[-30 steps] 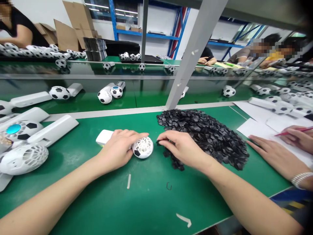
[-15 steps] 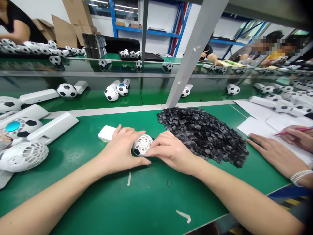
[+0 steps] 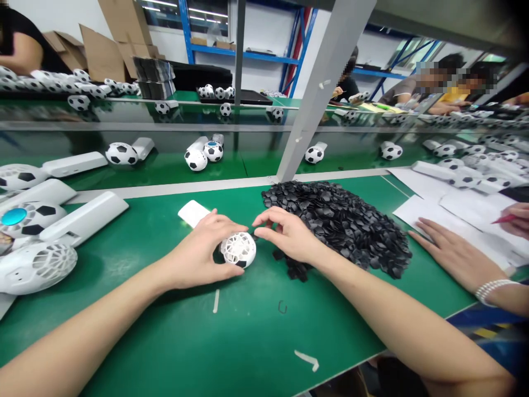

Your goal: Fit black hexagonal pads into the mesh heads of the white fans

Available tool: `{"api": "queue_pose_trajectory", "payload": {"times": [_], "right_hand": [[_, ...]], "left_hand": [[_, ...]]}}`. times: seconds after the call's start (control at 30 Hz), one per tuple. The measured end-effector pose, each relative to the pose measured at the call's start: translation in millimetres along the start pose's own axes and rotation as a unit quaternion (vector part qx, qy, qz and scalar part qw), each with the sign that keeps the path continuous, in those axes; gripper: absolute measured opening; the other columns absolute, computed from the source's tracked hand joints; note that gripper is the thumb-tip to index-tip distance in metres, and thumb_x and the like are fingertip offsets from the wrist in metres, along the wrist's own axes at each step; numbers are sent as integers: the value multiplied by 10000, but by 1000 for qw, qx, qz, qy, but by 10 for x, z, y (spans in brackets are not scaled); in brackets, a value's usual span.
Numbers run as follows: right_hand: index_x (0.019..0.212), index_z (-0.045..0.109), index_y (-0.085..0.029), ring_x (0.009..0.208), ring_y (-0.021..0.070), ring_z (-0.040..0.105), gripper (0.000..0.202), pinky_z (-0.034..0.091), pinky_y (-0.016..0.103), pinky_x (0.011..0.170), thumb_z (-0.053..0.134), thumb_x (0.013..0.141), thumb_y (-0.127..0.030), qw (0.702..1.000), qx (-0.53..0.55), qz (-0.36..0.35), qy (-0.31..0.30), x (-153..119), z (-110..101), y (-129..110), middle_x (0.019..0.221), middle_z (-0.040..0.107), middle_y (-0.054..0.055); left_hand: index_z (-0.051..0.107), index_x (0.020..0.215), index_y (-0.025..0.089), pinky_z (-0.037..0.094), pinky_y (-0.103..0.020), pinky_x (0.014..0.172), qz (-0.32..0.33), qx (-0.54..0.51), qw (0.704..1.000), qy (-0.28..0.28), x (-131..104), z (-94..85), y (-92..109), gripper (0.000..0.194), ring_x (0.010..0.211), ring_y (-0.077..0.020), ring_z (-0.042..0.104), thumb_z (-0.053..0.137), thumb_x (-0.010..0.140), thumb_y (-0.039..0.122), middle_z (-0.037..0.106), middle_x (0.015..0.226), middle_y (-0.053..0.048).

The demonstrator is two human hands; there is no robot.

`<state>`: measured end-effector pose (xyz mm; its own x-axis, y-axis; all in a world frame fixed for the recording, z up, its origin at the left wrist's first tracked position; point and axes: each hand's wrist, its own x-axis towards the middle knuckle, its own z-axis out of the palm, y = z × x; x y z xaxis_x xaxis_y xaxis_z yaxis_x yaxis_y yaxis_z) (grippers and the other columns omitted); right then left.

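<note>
My left hand (image 3: 202,251) is wrapped round the football-patterned head of a handheld fan (image 3: 239,250), its white grille facing up. The fan's white handle (image 3: 193,213) sticks out beyond my fingers, toward the back left. Just right of the fan head, my right hand (image 3: 287,234) pinches a small black patch (image 3: 254,234) between thumb and fingertips, partly hidden. Under and behind this hand spreads a big heap of black patches (image 3: 343,220), with several lying loose at its near edge.
More football fans (image 3: 85,220) lie in a pile at the left. Others ride on the green conveyor (image 3: 264,151) behind a metal post (image 3: 308,99). A co-worker's hand (image 3: 458,259) rests by papers (image 3: 425,215) on the right. Other people sit across the line.
My left hand has turned the fan, so its handle and patches sit differently. My right hand has drawn back from the grille and now pinches a black patch. Fans on the conveyor shifted slightly.
</note>
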<state>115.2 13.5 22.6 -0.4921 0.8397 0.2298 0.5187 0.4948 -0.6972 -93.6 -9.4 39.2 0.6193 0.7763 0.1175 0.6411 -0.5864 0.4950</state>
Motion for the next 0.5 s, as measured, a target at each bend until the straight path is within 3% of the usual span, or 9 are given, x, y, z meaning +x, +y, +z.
{"api": "queue_pose_trajectory", "payload": {"times": [0.07,0.2,0.33,0.5], "right_hand": [[933,626,-198,828,150,534,144,434,301,778,580,812,-259,996,-92,-3,-10,36,-12,49,907,576,36],[908,649,-190,875,177,523,121,417,320,800,568,821,-212,979,-197,-13,-45,76,44,76,885,601,46],[795,621,-167,740,133,534,55,425,259,699,572,802,-143,988,-142,-29,-46,56,43,27,772,605,12],[830,629,-173,743,111,562,87,439,229,698,552,816,-138,998,-20,-55,-22,-59,-115,-133,803,627,6]], "left_hand": [[456,1230,238,140,-533,1044,-21,10,1000,-15,-20,6,-2,632,1214,-297,327,645,668,456,503,1240,-69],[467,1229,223,78,-601,1025,-98,48,993,35,-39,84,79,684,1264,-363,212,636,643,534,470,1268,-91],[432,1252,229,120,-573,1042,-94,6,995,-16,-49,46,102,602,1303,-330,166,615,695,361,493,1247,-73],[349,1293,237,219,-470,1055,-59,-93,990,-83,-70,-50,4,640,1348,-284,52,545,688,166,274,1421,-64]]}}
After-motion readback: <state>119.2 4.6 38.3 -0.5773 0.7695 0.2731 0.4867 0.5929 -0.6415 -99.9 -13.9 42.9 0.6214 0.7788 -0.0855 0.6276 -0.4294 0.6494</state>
